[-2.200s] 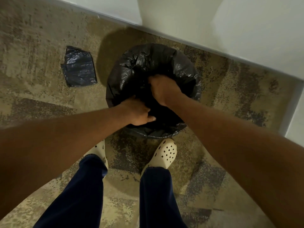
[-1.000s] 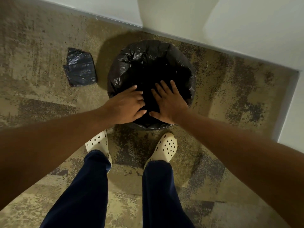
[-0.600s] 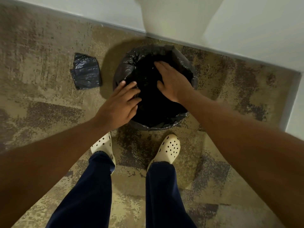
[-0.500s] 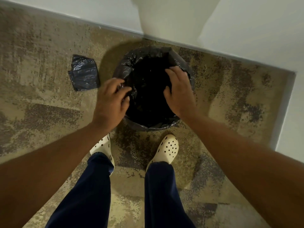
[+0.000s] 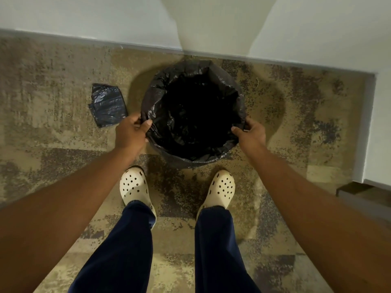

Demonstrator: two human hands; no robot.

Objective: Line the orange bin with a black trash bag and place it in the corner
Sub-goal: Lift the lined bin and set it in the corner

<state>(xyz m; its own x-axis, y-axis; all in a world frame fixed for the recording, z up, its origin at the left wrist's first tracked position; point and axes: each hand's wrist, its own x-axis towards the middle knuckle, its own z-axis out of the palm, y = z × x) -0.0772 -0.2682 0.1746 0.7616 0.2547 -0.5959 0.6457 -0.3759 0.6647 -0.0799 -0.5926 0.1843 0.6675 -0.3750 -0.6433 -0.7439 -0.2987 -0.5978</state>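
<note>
The round bin stands on the carpet just in front of my feet, fully covered by a black trash bag (image 5: 191,115) that lines its inside and folds over the rim; no orange shows. My left hand (image 5: 132,132) grips the bag-covered rim on the left side, thumb inside. On the opposite side my right hand (image 5: 250,132) grips the rim the same way. The bin sits close to the wall's baseboard.
A folded black trash bag (image 5: 108,104) lies flat on the carpet left of the bin. White walls (image 5: 105,15) run along the back and the right, meeting in a corner at the far right. My feet in cream clogs (image 5: 134,186) stand near the bin.
Both hands came out of the bag's inside and moved apart to the left and right sides of the rim, where they now grip it. The bag's mouth is now wide open.
</note>
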